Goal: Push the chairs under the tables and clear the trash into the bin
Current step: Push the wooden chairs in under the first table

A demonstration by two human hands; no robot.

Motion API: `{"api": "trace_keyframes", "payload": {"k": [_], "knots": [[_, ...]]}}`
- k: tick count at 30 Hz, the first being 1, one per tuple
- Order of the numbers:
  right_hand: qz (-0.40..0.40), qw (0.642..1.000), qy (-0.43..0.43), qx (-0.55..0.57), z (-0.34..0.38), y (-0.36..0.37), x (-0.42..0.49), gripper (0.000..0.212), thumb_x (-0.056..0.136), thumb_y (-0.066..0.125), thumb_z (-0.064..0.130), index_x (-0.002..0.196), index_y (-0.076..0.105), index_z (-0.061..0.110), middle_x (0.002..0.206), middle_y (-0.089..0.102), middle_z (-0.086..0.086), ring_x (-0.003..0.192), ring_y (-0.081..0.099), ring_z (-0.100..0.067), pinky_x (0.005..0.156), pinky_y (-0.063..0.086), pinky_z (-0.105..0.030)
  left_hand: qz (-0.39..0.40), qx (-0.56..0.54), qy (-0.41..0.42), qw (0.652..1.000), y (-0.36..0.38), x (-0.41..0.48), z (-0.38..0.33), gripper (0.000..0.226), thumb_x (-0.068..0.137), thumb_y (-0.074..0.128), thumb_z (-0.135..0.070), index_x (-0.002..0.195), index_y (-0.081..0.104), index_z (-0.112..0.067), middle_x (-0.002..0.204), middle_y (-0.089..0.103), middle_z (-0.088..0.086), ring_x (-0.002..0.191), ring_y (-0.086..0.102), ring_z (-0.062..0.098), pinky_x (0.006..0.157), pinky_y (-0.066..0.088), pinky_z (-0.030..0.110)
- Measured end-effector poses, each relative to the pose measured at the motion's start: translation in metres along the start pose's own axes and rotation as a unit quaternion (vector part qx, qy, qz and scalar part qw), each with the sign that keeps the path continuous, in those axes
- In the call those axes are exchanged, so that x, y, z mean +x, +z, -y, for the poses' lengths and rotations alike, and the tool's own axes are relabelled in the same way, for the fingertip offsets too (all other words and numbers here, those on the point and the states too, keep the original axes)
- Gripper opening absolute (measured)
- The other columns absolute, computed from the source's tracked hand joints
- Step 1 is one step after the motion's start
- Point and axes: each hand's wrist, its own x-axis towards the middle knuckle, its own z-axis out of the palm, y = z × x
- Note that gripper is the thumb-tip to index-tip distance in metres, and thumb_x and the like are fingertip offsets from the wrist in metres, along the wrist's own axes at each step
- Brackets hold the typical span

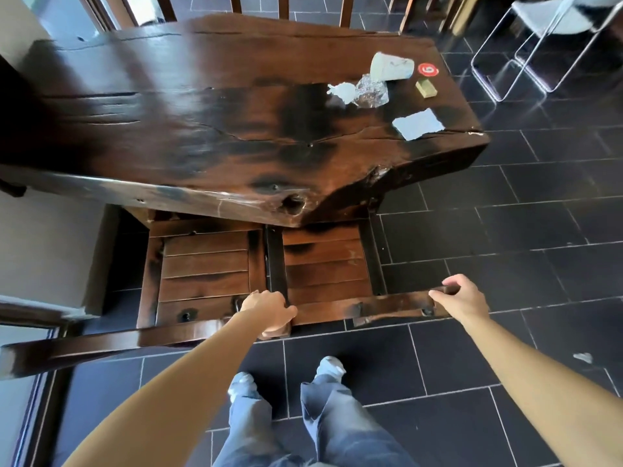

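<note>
your left hand (269,311) and right hand (462,299) each curl round an end of the chair (325,264) back rail, seemingly gripping firmly. the seat sits partly under the table (202,112); cup (392,66) and napkin (418,124) lie on the table's right end.

A thick dark wooden slab table (202,112) is seen, with the junk all bunched at its right end. A paper cup (392,66) is tipped on its side right against a crumpled clear wrapper (372,93), and a scrunched white tissue (341,91) is found just left of that. A small tan block (426,87) and a round red sticker (428,69) marked 6 are sat nearer the right edge, and a flat white napkin (417,124) is laid by the near corner. On the dark floor tiles (505,230), a left wooden chair (205,278) and a right wooden chair (325,264) are stood side by side, seats partly tucked under the table. A small white scrap (583,357) is spotted on the tiles well off to the right.
</note>
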Motion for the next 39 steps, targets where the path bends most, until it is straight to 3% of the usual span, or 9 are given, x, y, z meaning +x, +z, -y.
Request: {"api": "trace_keyframes", "payload": {"k": [5,11,20,23,27,30,33,36,39], "knots": [[-0.003,1.0,0.007,-0.02,-0.001,0.009,-0.018,0.028,0.079,0.074,0.03,0.101,0.059,0.021,0.11,0.065,-0.006,0.105,0.057,-0.032,0.085,0.046,-0.038,0.003,0.02,0.008,1.0,0.006,-0.006,0.015,0.049,0.094,0.031,-0.041,0.116,0.063,-0.01,0.117,0.065,0.014,0.114,0.056,0.029,0.112,0.025,0.039],[0.022,0.999,0.014,-0.024,-0.001,0.007,-0.026,0.034,0.083,0.071,0.027,0.112,0.056,0.016,0.116,0.06,-0.009,0.108,0.054,-0.032,0.08,0.04,-0.033,-0.002,0.01,0.003,1.0,0.004,-0.017,0.013,0.045,0.092,0.035,-0.043,0.105,0.065,-0.012,0.103,0.066,0.01,0.095,0.061,0.031,0.078,0.044,0.035],[-0.023,0.998,-0.001,-0.06,-0.001,0.018,-0.028,0.041,0.082,0.069,0.028,0.114,0.049,0.011,0.121,0.048,-0.017,0.113,0.048,-0.038,0.089,0.045,-0.044,-0.017,0.022,-0.002,1.0,0.004,-0.02,0.013,0.044,0.093,0.035,-0.043,0.104,0.066,-0.013,0.096,0.064,0.007,0.08,0.053,0.026,0.069,0.042,0.031],[-0.088,0.972,-0.116,-0.185,-0.009,0.026,-0.027,0.04,0.078,0.071,0.027,0.112,0.054,0.015,0.137,0.041,-0.015,0.128,0.036,-0.036,0.102,0.032,-0.055,-0.03,0.022,-0.003,0.999,0.007,-0.018,0.012,0.044,0.092,0.036,-0.042,0.099,0.068,-0.013,0.09,0.062,0.005,0.081,0.057,0.026,0.068,0.042,0.03],[-0.098,0.902,-0.3,-0.295,0.004,0.035,-0.021,0.035,0.076,0.07,0.03,0.108,0.061,0.019,0.132,0.05,-0.009,0.127,0.043,-0.031,0.105,0.027,-0.06,-0.058,0.008,-0.032,0.998,0.009,-0.015,0.005,0.036,0.087,0.042,-0.04,0.093,0.065,-0.014,0.088,0.06,0.005,0.081,0.057,0.027,0.07,0.042,0.032],[0.051,0.864,-0.397,-0.307,0.029,0.048,-0.03,0.046,0.082,0.053,0.049,0.119,0.055,0.022,0.129,0.053,0.0,0.125,0.046,-0.023,0.105,0.033,-0.049,-0.088,0.008,-0.06,0.994,0.013,-0.014,-0.002,0.029,0.086,0.042,-0.037,0.087,0.062,-0.016,0.085,0.06,0.004,0.078,0.054,0.026,0.071,0.039,0.032],[0.214,0.819,-0.405,-0.345,0.042,0.083,-0.053,0.065,0.082,0.058,0.052,0.134,0.038,0.019,0.142,0.041,0.0,0.135,0.035,-0.021,0.115,0.02,-0.054,-0.125,0.0,-0.07,0.99,0.017,-0.014,-0.002,0.031,0.086,0.04,-0.036,0.087,0.065,-0.017,0.086,0.066,0.003,0.074,0.054,0.024,0.068,0.037,0.03],[0.145,0.842,-0.4,-0.332,0.036,0.106,-0.057,0.058,0.084,0.066,0.034,0.132,0.036,0.023,0.139,0.045,0.001,0.131,0.04,-0.021,0.116,0.019,-0.049,-0.156,-0.023,-0.064,0.985,0.019,-0.015,-0.001,0.029,0.085,0.042,-0.035,0.083,0.067,-0.021,0.08,0.068,0.0,0.075,0.06,0.024,0.065,0.037,0.03],[0.143,0.826,-0.437,-0.326,0.03,0.107,-0.043,0.056,0.084,0.068,0.026,0.131,0.038,0.027,0.137,0.045,0.004,0.132,0.039,-0.019,0.115,0.017,-0.049,-0.177,-0.036,-0.064,0.981,0.021,-0.015,-0.003,0.028,0.084,0.043,-0.035,0.082,0.068,-0.022,0.08,0.07,0.0,0.078,0.064,0.025,0.064,0.037,0.03]]}}
